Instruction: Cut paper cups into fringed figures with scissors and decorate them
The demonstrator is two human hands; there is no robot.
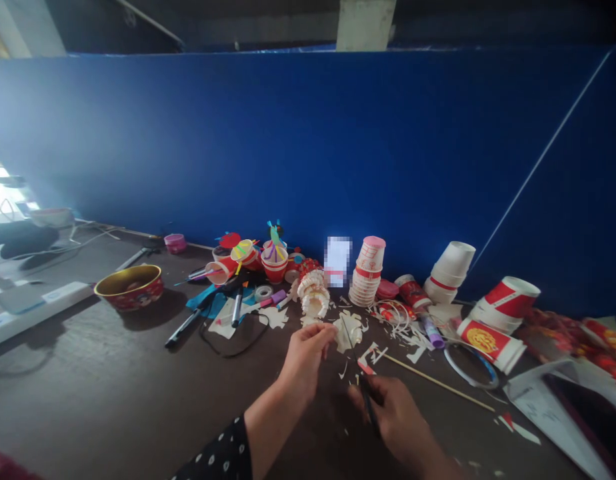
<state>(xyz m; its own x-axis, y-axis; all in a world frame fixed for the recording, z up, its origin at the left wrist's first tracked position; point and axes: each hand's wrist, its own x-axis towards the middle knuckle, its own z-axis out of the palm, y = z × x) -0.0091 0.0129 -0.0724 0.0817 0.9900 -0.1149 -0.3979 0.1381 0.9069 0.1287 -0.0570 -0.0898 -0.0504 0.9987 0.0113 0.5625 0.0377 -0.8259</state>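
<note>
Head view: the left hand (308, 350) reached over the dark counter (178, 407), its fingers drawn narrow at the left edge of a pale paper piece (350, 332). The piece lay just beyond the fingertips, mostly to their right. The right hand (395, 413) was closed around the dark handle of the scissors (369, 403), whose thin blade pointed up and away, across the paper piece.

Labels: red characters marked the pink-topped cup stack (369, 270) behind the piece, but were too small to read. A round gold emblem decorated the tipped red cup (483, 340) at right; its details could not be resolved. No brand could be read.

Containers: the bowl (133, 290) at left had a gold interior and a red patterned wall; its contents were unclear. Near the blue partition (288, 147), colored strips spread over the mouths of the small cups (275, 267). Slender sticks projected from the mouth of a leaning red cup (222, 271). Farther left stood a pink tub (175, 244). Inverted white cups (451, 270) formed a leaning stack at right.

Surroundings: white scraps (418, 350) were scattered about the hands, and a thin wooden stick (438, 381) lay obliquely to the right of the paper piece.
</note>
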